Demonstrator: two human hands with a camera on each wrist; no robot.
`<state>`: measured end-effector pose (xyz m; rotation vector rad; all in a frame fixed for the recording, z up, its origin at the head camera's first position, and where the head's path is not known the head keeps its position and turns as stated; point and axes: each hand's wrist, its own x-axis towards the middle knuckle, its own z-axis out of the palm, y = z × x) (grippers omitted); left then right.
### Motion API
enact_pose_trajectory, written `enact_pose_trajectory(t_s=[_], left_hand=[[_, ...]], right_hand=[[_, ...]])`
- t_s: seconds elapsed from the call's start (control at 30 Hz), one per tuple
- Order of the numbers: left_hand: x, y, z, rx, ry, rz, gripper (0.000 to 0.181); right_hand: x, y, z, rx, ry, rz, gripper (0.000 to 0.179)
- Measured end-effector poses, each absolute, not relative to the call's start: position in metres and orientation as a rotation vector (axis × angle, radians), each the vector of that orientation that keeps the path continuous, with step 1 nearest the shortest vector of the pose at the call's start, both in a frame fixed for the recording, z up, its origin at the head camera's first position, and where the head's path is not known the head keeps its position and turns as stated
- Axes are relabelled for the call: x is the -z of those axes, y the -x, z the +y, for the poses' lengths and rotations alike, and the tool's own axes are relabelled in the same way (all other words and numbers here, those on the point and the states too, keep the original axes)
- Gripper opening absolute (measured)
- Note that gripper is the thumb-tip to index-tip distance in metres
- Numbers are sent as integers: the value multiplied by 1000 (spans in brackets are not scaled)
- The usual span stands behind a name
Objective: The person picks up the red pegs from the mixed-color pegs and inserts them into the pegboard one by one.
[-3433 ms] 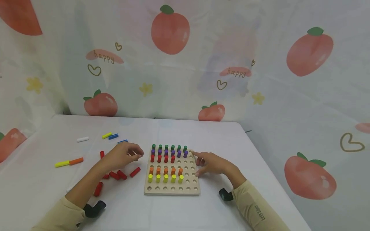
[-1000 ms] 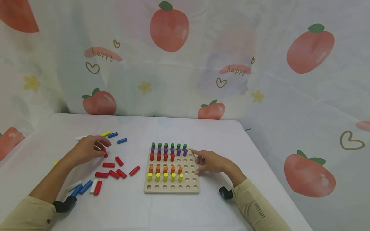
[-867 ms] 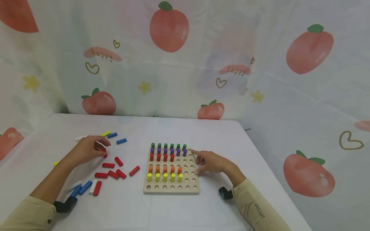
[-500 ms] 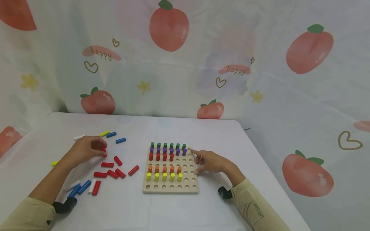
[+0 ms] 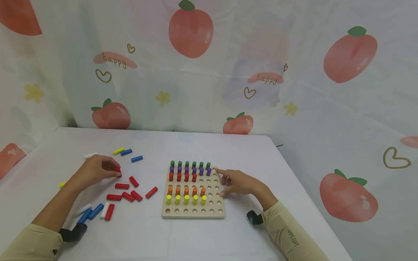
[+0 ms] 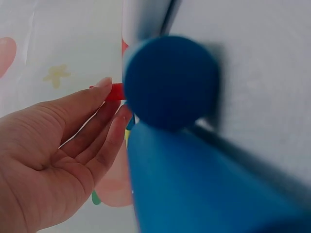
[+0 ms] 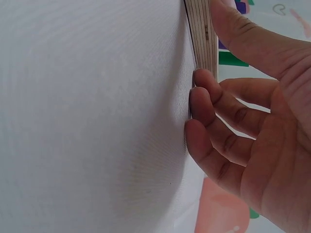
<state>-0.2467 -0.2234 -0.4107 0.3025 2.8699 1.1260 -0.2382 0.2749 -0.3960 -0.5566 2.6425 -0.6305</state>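
Observation:
My left hand (image 5: 96, 169) pinches a red peg (image 5: 119, 172) between thumb and fingertips, left of the wooden pegboard (image 5: 196, 216). The left wrist view also shows this red peg (image 6: 115, 91) at the fingertips, partly hidden behind a blurred blue peg (image 6: 170, 82) close to the camera. Rows of green, purple, red, orange and yellow pegs stand upright in the pegboard, with bare holes on its right side and front row. My right hand (image 5: 240, 183) touches the board's right edge with index finger and thumb. In the right wrist view its other fingers (image 7: 201, 104) rest loosely on the cloth.
Several red pegs (image 5: 122, 186) lie loose between the left hand and the board. Blue pegs (image 5: 96, 211) and a white peg (image 5: 105, 210) lie nearer the left wrist. Farther back are a yellow peg (image 5: 118, 150) and blue pegs (image 5: 136, 158). A patterned curtain (image 5: 209, 90) hangs behind the table.
My left hand has moved left from beside the board to the loose pegs and now pinches a red one. The right hand stays at the board's edge.

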Motion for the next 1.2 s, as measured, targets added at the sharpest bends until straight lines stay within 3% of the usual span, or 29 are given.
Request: enact_pose_trajectory(t_s=[0.43,1.2], left_hand=[[405,252,-207,-1166,-334,2848,27],[390,262,-135,-1306,-513,2739,26]], right_hand=[[398,238,276,634,551,2643,93],[396,238,274,632,549,2644,93]])
